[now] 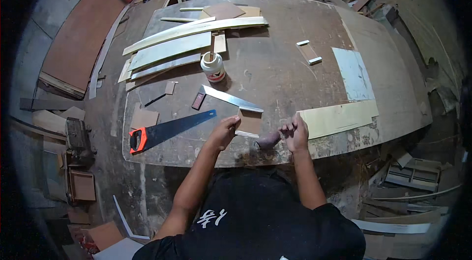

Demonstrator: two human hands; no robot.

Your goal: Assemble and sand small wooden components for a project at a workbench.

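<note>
My left hand (224, 133) grips the left edge of a small brown wooden panel (250, 121) with white strips along its top and bottom edges. My right hand (296, 133) is raised just to the right of it, fingers loosely bent and apart, with nothing visible in them. Below its fingertips a dull purple, roll-shaped thing (268, 141) lies on the worn wooden table (275, 78). Beyond the panel rests a try square (228, 97) with a metal blade. A handsaw (177, 130) with an orange and black handle lies left of my left hand.
An open white glue jar (213, 68) with a stick in it stands near stacked boards (172, 51). A similar small panel with white ends (309, 52) lies farther right. A pale thin board (339, 118) and a whitish sheet (353, 74) lie at right. Wood offcuts surround the table.
</note>
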